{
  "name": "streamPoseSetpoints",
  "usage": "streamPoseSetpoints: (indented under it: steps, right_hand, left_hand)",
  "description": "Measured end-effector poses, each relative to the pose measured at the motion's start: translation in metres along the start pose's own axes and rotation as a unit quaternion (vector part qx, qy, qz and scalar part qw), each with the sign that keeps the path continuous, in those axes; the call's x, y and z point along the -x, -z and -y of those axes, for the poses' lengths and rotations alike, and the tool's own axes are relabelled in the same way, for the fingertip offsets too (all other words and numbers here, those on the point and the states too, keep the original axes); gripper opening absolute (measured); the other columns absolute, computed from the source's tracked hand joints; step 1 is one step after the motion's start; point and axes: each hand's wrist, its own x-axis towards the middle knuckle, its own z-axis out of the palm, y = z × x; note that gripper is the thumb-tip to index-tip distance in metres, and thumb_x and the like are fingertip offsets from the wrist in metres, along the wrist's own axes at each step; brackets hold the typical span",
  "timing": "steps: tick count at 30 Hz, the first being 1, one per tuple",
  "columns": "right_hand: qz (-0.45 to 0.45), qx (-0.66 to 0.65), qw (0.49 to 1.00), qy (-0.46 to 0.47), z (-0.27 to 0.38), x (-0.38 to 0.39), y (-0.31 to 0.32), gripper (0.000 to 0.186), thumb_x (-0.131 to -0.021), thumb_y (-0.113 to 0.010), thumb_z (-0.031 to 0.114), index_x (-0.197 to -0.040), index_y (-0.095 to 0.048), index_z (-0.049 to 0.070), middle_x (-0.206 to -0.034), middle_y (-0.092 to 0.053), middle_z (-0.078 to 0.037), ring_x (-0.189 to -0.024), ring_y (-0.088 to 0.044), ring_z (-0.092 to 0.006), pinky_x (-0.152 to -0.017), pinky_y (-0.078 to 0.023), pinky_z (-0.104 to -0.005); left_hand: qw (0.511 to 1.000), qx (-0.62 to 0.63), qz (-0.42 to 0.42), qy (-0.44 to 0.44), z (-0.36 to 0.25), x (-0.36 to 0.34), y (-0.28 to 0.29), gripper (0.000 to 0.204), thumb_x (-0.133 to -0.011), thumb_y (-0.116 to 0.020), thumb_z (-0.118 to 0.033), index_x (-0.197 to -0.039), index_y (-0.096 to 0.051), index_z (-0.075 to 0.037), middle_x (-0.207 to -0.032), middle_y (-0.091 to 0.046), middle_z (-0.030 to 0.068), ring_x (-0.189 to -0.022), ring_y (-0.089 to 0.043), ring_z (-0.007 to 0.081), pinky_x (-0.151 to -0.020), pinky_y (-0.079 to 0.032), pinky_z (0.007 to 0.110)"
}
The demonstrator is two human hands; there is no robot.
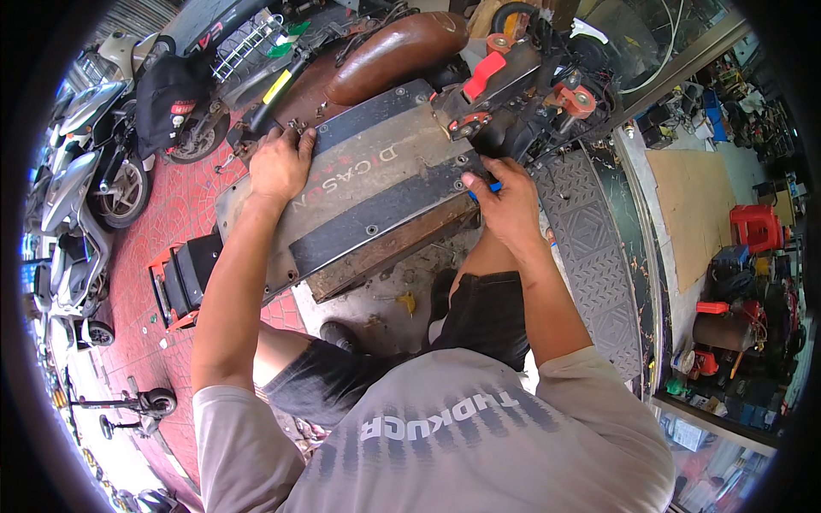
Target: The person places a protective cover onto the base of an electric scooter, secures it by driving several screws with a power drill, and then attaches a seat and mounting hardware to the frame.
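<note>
An electric scooter with a brown seat (393, 50) lies in front of me with its grey and black footboard panel (376, 184) facing up. My left hand (280, 162) rests flat on the panel's left upper edge, fingers near some screws. At the panel's right edge, my right hand (505, 201) grips a small blue-handled tool (489, 186) below the black and red front housing (505, 85). The tool's tip is hidden by my fingers.
A black battery box in an orange frame (184, 278) sits on the red paving at left. Parked scooters (81, 188) line the left side. A ribbed metal ramp (590, 248) lies at right, beside a shop floor with cardboard and a red stool (757, 227).
</note>
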Motion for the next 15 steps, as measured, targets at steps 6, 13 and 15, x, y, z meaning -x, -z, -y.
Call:
streamPoseSetpoints:
  steps: [6,13,15]
  right_hand:
    - [-0.011,0.012,0.999,0.033,-0.004,0.002,-0.004,0.049,-0.094,-0.082,0.032,-0.127,-0.074,-0.003,-0.121,-0.072,-0.020,-0.117,-0.065,-0.0413,-0.099,-0.052,-0.0460]
    - [0.040,-0.012,0.999,0.008,-0.003,-0.006,0.006,0.049,-0.093,-0.083,0.030,-0.128,-0.073,-0.003,-0.119,-0.073,-0.021,-0.113,-0.066,-0.0412,-0.095,-0.054,-0.0459]
    - [0.075,0.030,0.997,-0.001,0.006,-0.012,0.015,0.048,-0.093,-0.082,0.032,-0.127,-0.074,-0.002,-0.121,-0.073,-0.022,-0.114,-0.067,-0.0415,-0.096,-0.054,-0.0455]
  left_hand:
    - [1.000,-0.019,-0.022,0.006,-0.005,0.004,0.000,0.048,-0.107,-0.056,-0.044,-0.114,-0.076,-0.001,-0.113,-0.070,0.0254,-0.109,-0.067,0.0446,-0.098,-0.054,0.054]
    - [0.999,-0.038,-0.001,0.014,-0.006,0.004,0.002,0.052,-0.107,-0.052,-0.047,-0.114,-0.075,0.000,-0.115,-0.071,0.0259,-0.113,-0.067,0.0442,-0.101,-0.053,0.052]
    - [0.999,-0.038,-0.009,0.007,-0.004,0.004,0.001,0.054,-0.107,-0.050,-0.048,-0.116,-0.074,0.000,-0.117,-0.071,0.0261,-0.114,-0.068,0.0432,-0.102,-0.053,0.052]
